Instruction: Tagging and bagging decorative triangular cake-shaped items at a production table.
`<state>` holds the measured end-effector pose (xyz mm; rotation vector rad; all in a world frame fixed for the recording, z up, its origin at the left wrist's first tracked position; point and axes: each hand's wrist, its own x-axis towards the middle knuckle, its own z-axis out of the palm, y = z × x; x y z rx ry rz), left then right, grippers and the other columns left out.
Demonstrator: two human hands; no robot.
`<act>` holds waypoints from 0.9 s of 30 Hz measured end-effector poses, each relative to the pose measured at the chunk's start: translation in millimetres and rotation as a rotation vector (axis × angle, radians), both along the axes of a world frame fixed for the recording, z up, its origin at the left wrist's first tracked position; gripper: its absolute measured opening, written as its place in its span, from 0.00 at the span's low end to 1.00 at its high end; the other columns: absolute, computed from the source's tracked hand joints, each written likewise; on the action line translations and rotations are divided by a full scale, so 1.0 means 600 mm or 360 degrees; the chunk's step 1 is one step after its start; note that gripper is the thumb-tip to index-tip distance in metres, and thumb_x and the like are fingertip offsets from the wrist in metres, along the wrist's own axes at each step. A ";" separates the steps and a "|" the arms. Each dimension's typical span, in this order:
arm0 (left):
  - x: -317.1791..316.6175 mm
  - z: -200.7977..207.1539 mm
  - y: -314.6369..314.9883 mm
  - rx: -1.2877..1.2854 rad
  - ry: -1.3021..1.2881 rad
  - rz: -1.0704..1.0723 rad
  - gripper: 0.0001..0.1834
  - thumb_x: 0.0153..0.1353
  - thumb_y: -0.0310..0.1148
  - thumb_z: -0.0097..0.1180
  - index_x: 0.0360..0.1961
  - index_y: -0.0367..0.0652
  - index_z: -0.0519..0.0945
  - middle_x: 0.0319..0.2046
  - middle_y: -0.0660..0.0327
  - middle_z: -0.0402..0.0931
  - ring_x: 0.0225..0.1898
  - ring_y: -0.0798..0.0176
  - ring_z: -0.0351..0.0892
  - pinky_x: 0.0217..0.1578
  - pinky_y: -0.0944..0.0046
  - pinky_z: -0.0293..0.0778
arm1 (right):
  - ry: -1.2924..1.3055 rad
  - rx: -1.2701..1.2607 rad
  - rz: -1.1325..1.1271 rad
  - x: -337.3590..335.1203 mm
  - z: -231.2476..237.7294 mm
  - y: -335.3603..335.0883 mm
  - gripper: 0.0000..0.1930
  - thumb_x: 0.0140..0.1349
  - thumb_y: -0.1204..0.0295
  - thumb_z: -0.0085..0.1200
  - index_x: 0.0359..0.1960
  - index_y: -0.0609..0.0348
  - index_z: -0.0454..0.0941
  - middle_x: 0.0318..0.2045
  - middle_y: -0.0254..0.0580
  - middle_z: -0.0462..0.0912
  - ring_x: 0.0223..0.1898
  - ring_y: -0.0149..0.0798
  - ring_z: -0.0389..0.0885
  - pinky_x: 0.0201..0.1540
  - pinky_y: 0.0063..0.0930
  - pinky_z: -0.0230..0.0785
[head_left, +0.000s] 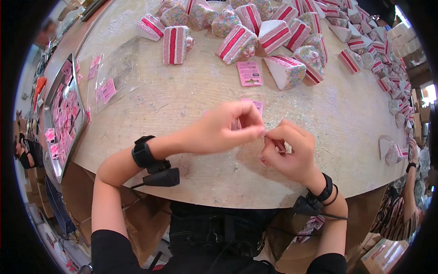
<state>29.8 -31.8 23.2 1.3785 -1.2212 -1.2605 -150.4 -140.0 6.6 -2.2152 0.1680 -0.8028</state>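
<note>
My left hand (230, 128) and my right hand (292, 148) meet over the middle of the table, their fingertips pinched almost together. What lies between those fingertips is too small to make out. A bit of something pale and pinkish shows inside the curled fingers of my right hand. Behind my left hand, a pink card tag (258, 106) is partly hidden. Another pink card tag (249, 74) lies flat farther off. Just past it sits a cake-slice ornament (285, 71) with white sides and pastel sprinkles.
Many more cake-slice ornaments (175, 44) crowd the far side and right edge. At the left stands a metal tray (83, 119) of pink tags, near a clear plastic bag (122, 75). Glitter dusts the wooden table (196, 182). A person's arm (413, 171) reaches in at far right.
</note>
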 end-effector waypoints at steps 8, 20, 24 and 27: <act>0.163 -0.032 -0.114 -0.1083 -0.2461 0.0608 0.37 0.53 0.44 0.67 0.61 0.47 0.65 0.52 0.49 0.67 0.56 0.49 0.67 0.55 0.53 0.65 | 0.0096 0.0583 0.0006 -0.002 -0.006 -0.013 0.03 0.50 0.82 0.56 0.25 0.63 0.74 0.17 0.30 0.72 0.18 0.20 0.66 0.20 0.18 0.57; 0.007 -0.044 -0.001 -0.0455 0.0108 0.0326 0.37 0.48 0.33 0.67 0.53 0.37 0.57 0.39 0.56 0.71 0.23 0.71 0.74 0.23 0.75 0.73 | -0.0154 0.0638 0.0153 -0.004 0.020 -0.029 0.04 0.50 0.84 0.53 0.27 0.65 0.76 0.27 0.38 0.78 0.35 0.25 0.71 0.39 0.20 0.64; 0.009 -0.050 -0.007 -0.0578 -0.0027 0.0214 0.38 0.46 0.34 0.69 0.53 0.39 0.58 0.39 0.58 0.70 0.34 0.71 0.75 0.34 0.71 0.73 | -0.0085 0.0849 0.0089 0.002 0.008 -0.031 0.03 0.49 0.84 0.53 0.27 0.65 0.76 0.30 0.42 0.79 0.39 0.28 0.74 0.40 0.21 0.65; 0.005 -0.057 -0.012 -0.0503 0.0063 0.0294 0.39 0.45 0.33 0.70 0.53 0.39 0.58 0.39 0.59 0.71 0.38 0.71 0.73 0.38 0.70 0.72 | -0.0131 0.0821 0.0112 0.003 -0.001 -0.038 0.03 0.49 0.84 0.52 0.26 0.65 0.76 0.31 0.43 0.79 0.44 0.31 0.75 0.38 0.21 0.65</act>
